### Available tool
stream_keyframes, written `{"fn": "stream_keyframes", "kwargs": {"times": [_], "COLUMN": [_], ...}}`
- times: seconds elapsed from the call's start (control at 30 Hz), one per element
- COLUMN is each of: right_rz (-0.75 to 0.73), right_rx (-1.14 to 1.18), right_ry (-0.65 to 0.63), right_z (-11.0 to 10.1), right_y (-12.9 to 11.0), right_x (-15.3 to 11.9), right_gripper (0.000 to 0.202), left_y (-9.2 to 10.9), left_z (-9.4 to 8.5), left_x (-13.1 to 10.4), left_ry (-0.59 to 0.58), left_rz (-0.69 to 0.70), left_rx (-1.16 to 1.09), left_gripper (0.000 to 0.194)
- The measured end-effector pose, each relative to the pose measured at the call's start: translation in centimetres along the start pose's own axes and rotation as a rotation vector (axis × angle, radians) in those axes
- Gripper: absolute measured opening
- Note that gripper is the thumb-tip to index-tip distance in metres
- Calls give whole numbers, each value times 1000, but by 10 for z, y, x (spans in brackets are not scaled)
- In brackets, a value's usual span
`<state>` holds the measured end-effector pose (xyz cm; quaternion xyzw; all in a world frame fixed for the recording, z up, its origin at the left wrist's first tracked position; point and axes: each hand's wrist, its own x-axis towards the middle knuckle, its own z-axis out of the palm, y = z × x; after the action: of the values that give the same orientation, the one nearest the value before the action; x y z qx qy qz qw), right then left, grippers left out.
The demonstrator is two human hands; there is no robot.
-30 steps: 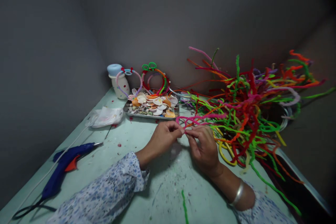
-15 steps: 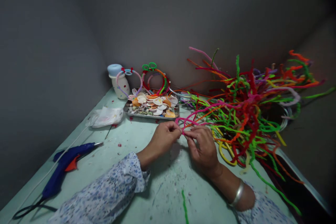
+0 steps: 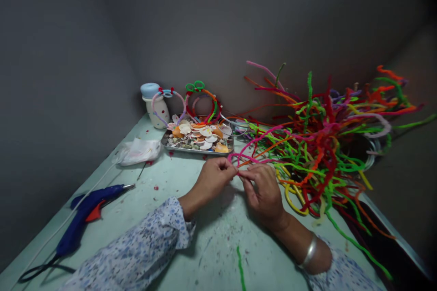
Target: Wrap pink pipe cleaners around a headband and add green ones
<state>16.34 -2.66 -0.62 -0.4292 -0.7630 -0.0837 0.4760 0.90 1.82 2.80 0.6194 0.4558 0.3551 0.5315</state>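
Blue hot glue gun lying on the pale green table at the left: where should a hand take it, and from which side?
Take the blue hot glue gun by its handle, the thick blue part behind the orange trigger, coming from above. It lies flat on its side on the pale green table, metal nozzle pointing toward the tray of seashells, so keep clear of that tip. The cord trails off the near end.

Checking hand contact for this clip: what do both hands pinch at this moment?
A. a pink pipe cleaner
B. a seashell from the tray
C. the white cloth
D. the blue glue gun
A: the left hand and right hand meet fingertip to fingertip on the pink pipe cleaner.
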Motion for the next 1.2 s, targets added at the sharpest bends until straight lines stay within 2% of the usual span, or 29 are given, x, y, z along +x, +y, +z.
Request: {"fn": "stream_keyframes", "kwargs": {"times": [0.1, 0.27, 0.4, 0.53, 0.67, 0.93, 1.2], "right_rz": [-6, 33, 77, 87, 89, 87, 74], "right_rx": [-9, 4, 11, 12, 18, 26, 24], "right_ry": [-10, 12, 30, 37, 31, 33, 37], "right_z": [0, 0, 1, 2, 2, 2, 1], "right_y": [0, 4, 6, 6, 8, 8, 8], "right_x": [0, -1, 0, 1, -1, -2, -2], "right_gripper": [23, 23, 19, 18, 19, 19, 20], "left_y": [1, 4, 4, 5, 4, -8, -11], "left_z": [-1, -3, -4, -4, -6, -7, -8], "left_x": [0, 1, 1, -2, -4, 2, 3], "left_ry": [1, -76, 0, 43, 56, 91, 121], "left_rz": [-9, 2, 151, 361, 529, 710, 745], "left_rx": [-2, -25, 69, 242, 443, 580, 656], "left_gripper": [16, 23, 16, 7, 12, 16, 18]}}
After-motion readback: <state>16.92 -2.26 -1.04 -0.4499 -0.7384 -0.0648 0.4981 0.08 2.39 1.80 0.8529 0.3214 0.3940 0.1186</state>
